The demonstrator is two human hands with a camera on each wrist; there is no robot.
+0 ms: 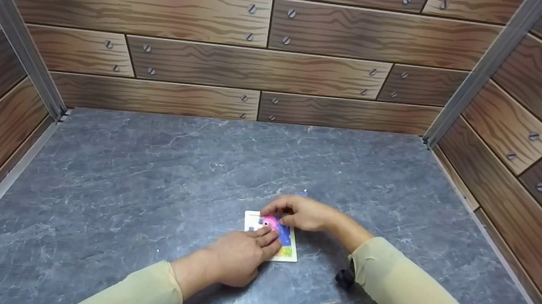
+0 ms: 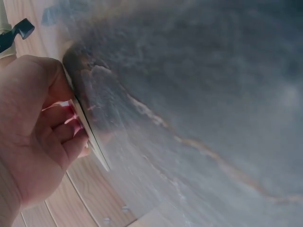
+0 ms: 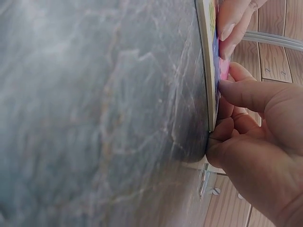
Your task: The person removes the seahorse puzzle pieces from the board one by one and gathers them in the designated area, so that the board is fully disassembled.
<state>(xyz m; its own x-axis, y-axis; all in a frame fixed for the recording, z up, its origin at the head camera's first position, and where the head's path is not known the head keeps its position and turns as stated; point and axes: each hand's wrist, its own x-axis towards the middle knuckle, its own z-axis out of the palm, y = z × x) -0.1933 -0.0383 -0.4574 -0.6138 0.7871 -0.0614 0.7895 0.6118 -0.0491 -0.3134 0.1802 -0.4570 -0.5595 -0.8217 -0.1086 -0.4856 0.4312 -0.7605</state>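
Note:
A small flat picture board [image 1: 293,259] with a pale border lies on the grey table, showing blue with yellow-green along its near edge. On it sits a pink puzzle piece [image 1: 271,221] with an eye dot, partly covered by fingers. My left hand [image 1: 242,254] rests over the board's near left part, its extended fingers pressing on the board and the pink piece. From the far right, my right hand [image 1: 306,213] pinches the pink piece between thumb and index finger. In the right wrist view the other fingers curl beside the board's edge.
Just beyond my right hand, a small blue piece [image 1: 302,193] shows on the grey marbled table [image 1: 153,172]. Wood-patterned walls [image 1: 200,62] with metal corner posts [image 1: 476,66] enclose the back and sides. A black object [image 1: 345,277] is at the right sleeve cuff.

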